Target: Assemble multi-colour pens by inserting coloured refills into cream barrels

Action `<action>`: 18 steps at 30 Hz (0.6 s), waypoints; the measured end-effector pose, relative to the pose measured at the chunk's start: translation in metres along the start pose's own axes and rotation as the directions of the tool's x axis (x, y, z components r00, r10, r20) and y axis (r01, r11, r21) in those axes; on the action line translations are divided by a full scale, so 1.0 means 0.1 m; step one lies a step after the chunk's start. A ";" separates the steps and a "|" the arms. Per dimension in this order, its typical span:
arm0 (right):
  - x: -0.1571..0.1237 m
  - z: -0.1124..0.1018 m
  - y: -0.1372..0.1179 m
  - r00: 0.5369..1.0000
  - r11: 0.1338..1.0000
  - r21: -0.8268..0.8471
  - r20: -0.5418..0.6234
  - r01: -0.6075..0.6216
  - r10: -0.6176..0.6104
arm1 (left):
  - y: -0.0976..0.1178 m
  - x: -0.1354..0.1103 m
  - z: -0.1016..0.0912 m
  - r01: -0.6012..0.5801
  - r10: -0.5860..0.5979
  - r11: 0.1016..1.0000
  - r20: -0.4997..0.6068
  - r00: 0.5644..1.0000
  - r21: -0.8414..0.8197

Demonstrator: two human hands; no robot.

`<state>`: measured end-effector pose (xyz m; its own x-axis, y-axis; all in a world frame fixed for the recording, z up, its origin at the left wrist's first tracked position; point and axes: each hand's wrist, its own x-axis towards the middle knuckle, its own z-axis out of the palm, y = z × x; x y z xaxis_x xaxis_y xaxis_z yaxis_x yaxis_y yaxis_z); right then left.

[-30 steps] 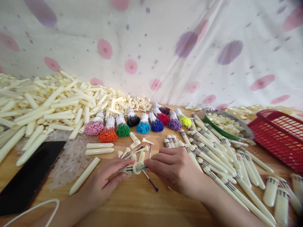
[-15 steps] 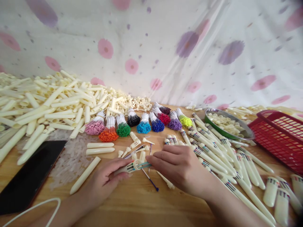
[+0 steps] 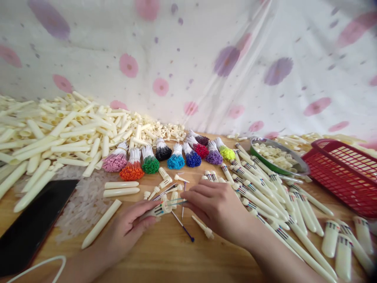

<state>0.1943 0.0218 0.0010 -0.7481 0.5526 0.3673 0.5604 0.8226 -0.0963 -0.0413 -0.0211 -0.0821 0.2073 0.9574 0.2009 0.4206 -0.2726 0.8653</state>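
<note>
My left hand (image 3: pixel 125 228) grips a cream pen part (image 3: pixel 157 209) with coloured marks, held low over the wooden table (image 3: pixel 165 255). My right hand (image 3: pixel 216 206) pinches a thin refill (image 3: pixel 176 202) whose end sits in the open end of that part. A purple-tipped refill (image 3: pixel 182 226) lies on the table just below the hands. A small cream tip piece (image 3: pixel 203 227) lies under my right hand. Bundles of coloured refills (image 3: pixel 165 155) stand in a row behind.
A big heap of cream pen barrels (image 3: pixel 59 129) fills the left. Assembled pens (image 3: pixel 271 196) spread out on the right. A green bowl (image 3: pixel 278 157) of small parts and a red basket (image 3: pixel 344 173) sit far right. A black phone (image 3: pixel 29 224) and white cable (image 3: pixel 44 265) lie at left.
My right hand drew back slightly to the right, uncovering the small cream tip piece beneath it. The refill now stands a little further out of the pen part. The view shifted slightly.
</note>
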 end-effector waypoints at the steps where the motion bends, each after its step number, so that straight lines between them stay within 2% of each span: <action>1: 0.01 0.04 0.04 0.994 0.994 -0.027 0.034 -0.107 0.108 | -0.01 0.00 0.00 0.020 -0.021 1.000 -0.021 1.000 -0.016; 2: 0.01 0.10 0.09 0.972 0.973 -0.073 0.074 -0.218 0.223 | -0.03 0.00 0.01 0.040 -0.042 0.999 -0.042 0.998 -0.029; 4: 0.02 0.26 0.19 0.884 0.887 -0.219 0.152 -0.406 0.442 | -0.06 0.01 0.01 0.079 -0.081 0.996 -0.063 0.995 -0.036; 6: 0.03 0.42 0.25 0.800 0.806 -0.359 0.211 -0.470 0.561 | -0.07 0.02 0.01 0.108 -0.111 0.994 -0.093 0.989 -0.031; 9: 0.03 0.55 0.28 0.775 0.765 -0.424 0.198 -0.485 0.601 | -0.07 0.03 0.01 0.123 -0.128 0.991 -0.152 0.980 -0.044; 13: 0.12 0.47 0.34 0.753 0.735 -0.364 0.121 -0.572 0.646 | -0.08 0.03 0.02 0.115 -0.121 0.992 -0.165 0.979 -0.049; 18: 0.43 0.42 0.64 0.667 0.647 -0.338 0.071 -0.683 0.741 | -0.13 0.02 0.02 0.088 -0.088 0.996 -0.170 0.982 -0.011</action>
<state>0.1830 0.1045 -0.0283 -0.1089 0.9881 0.1085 0.9940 0.1096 -0.0005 -0.0444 -0.0161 -0.0935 0.0164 0.9799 0.1987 0.4272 -0.1865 0.8847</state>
